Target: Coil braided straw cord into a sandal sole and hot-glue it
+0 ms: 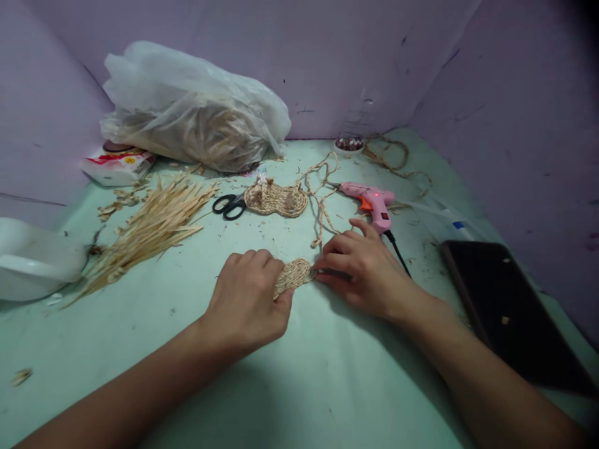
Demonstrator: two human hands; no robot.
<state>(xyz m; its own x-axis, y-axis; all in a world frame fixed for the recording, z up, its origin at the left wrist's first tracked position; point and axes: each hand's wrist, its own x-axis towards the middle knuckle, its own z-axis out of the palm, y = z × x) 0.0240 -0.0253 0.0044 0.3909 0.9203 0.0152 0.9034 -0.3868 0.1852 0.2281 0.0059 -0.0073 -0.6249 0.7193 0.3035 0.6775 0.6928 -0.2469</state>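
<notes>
My left hand (248, 298) is wrapped round a small oval piece of coiled straw braid (294, 274), holding it just above the table; its left part is hidden under my fingers. With thumb and fingertips pinched, my right hand (358, 268) grips the braid at the right tip of this piece. A loose braided straw cord (322, 215) trails on the table just beyond my right fingers. Behind my right hand lies a pink glue gun (369, 198), its red light lit. A finished-looking coiled straw sole (281, 199) rests farther back, touching black-handled scissors (230, 206).
A bundle of straw strips (154, 224) spreads at left, near a white plastic container (37, 259). A plastic bag of fibre (196, 118) stands at the back beside a small box (119, 167). Beads fill a small dish (349, 145). A dark tablet-like device (510, 305) lies at right.
</notes>
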